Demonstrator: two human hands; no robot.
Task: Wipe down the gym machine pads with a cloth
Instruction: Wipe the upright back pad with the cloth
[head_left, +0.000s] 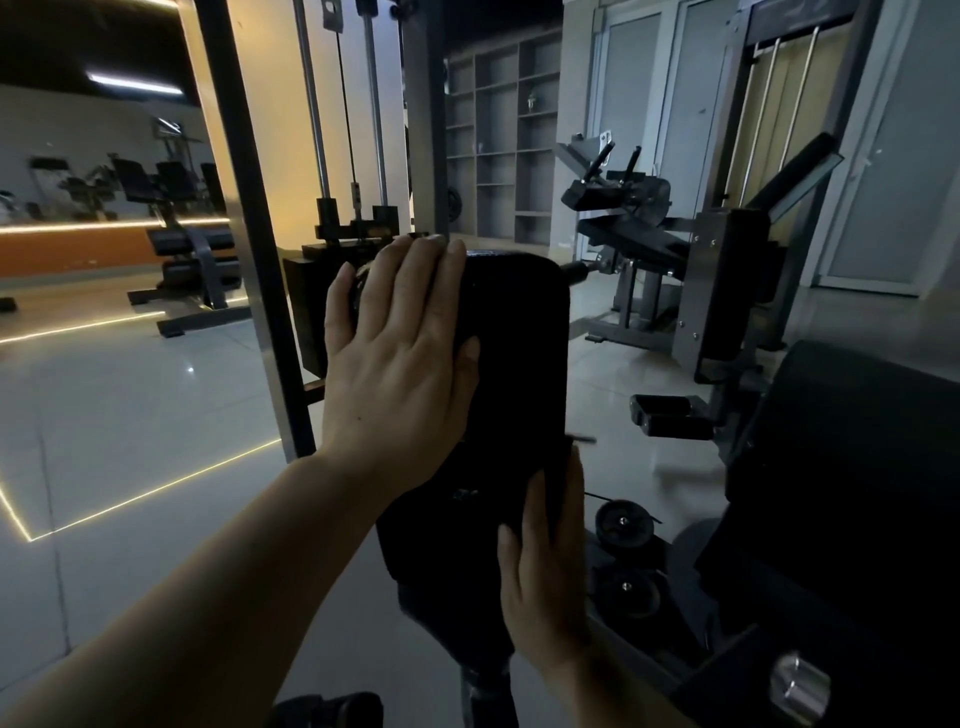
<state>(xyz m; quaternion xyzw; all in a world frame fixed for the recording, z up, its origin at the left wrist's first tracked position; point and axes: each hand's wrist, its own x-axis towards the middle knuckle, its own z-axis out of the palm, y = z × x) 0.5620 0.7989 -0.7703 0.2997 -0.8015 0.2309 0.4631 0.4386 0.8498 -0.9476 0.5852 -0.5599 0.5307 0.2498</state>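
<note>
Here the left hand (397, 358) lies flat on the upper left side of a black pad (511, 364), fingers straight and together, thumb spread across the pad's face. The pad is a tall, rounded-cornered block with a smooth, matte, leather-like skin, standing upright at the middle of the view on a dark post. The right hand (545, 582) presses against the pad's lower right edge, fingers straight and pointing up. Neither grip is curled round anything; both palms are spread wide. The pad is so dark that I cannot tell whether a cloth lies under either hand. Behind stand a steel frame upright (244, 218), a weight stack (358, 228) on chrome rods, and glossy pale floor tiles (130, 415).
</note>
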